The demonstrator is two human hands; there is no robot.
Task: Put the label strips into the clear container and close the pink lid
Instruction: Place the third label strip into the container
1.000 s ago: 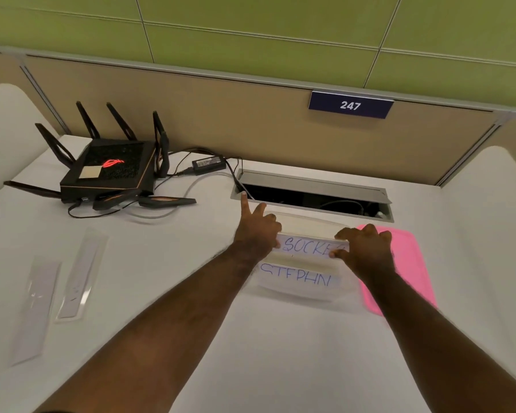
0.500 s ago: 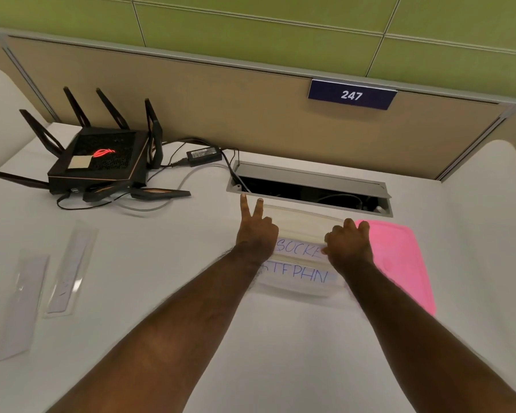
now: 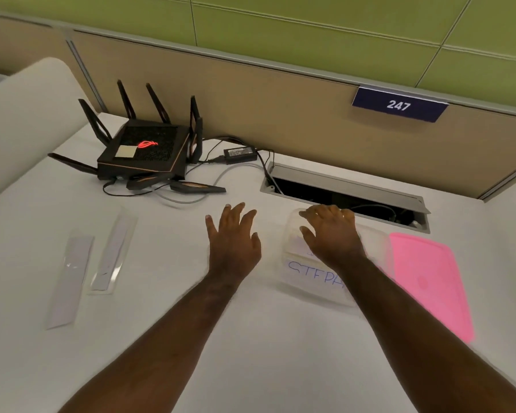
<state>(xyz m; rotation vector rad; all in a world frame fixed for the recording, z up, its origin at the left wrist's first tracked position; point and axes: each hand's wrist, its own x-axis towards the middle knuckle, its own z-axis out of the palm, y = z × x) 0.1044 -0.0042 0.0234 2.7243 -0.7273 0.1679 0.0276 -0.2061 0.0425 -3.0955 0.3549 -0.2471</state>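
The right hand (image 3: 331,234) covers the upper strip in the container (image 3: 289,234), so its writing cannot be read. The forearm hides the end of the lower strip (image 3: 310,268) after "STEPH". The lid (image 3: 429,278) is blurred at its near corner.

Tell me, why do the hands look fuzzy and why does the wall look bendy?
In the head view, the left hand and right hand are smeared, which looks like motion blur; the pink lid is soft-edged too. The partition tilts and curves, as a wide-angle lens would make it. The router looks sharper, and its red logo glows.
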